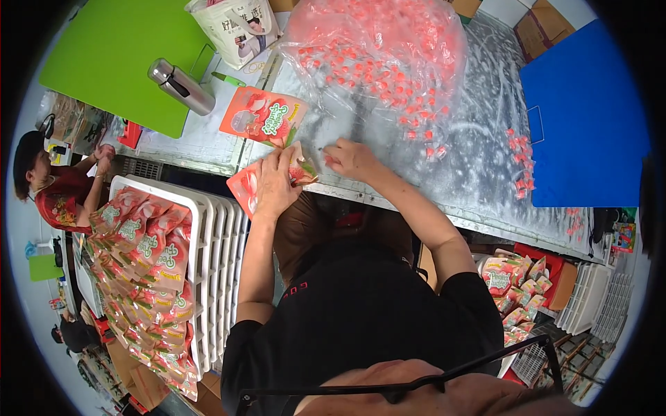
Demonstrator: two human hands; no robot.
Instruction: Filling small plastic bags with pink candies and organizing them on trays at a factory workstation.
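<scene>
My left hand is closed over a red-and-tan snack pouch at the table's near edge, its fingers pressing on the top surface. The pouch's right end is creased and puckered beside my fingertips. Just to the right, my right hand is above the table edge with fingers curled together; whatever may be between the fingertips is too small to make out. A second pouch lies flat just beyond my left hand. Farther back, a big clear plastic bag holds many small red wrapped pieces, some spilled onto the metal table.
Stacked white trays with filled pouches stand at left. A steel flask, green board and white bag sit far left; a blue board is right. More pouches sit lower right. A co-worker is at left.
</scene>
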